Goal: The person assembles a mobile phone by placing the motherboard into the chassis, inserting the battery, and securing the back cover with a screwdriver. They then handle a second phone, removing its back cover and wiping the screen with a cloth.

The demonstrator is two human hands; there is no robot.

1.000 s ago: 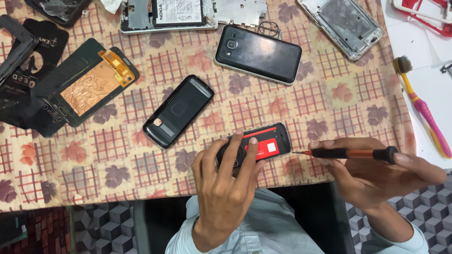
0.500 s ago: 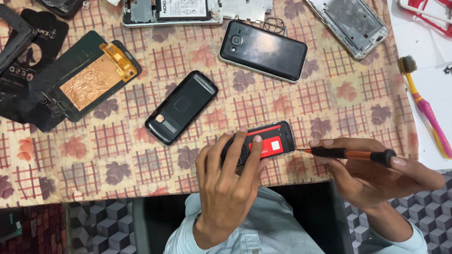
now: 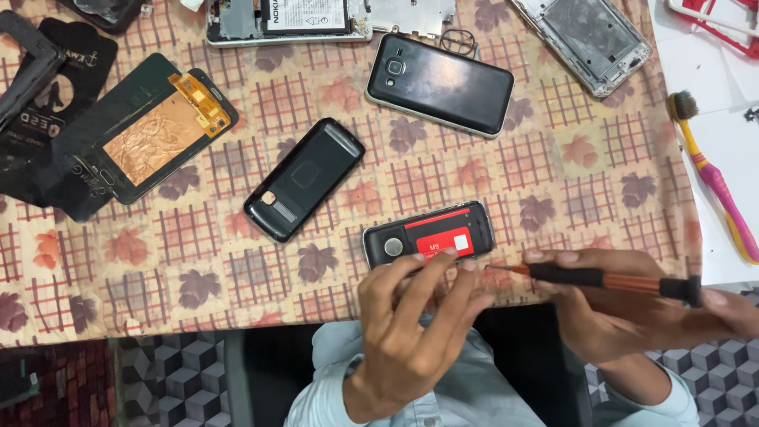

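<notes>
While left hand (image 3: 411, 324) pins small phone (image 3: 428, 241) (back open, red label) with fingertips at its 12 o'clock, right hand (image 3: 624, 304) grasps screwdriver (image 3: 601, 278), tip at phone's 4 o'clock corner.

Small black phone (image 3: 428, 238), back cover removed, red battery exposed, flat near worktop edge. Orange-and-black screwdriver (image 3: 601, 278), horizontal, tip at phone's right end.

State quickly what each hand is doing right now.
Left hand: fingers curled, tips pressing the near edge of the small phone, steadying it.
Right hand: closed around the screwdriver, tip at the phone's right end.
</notes>
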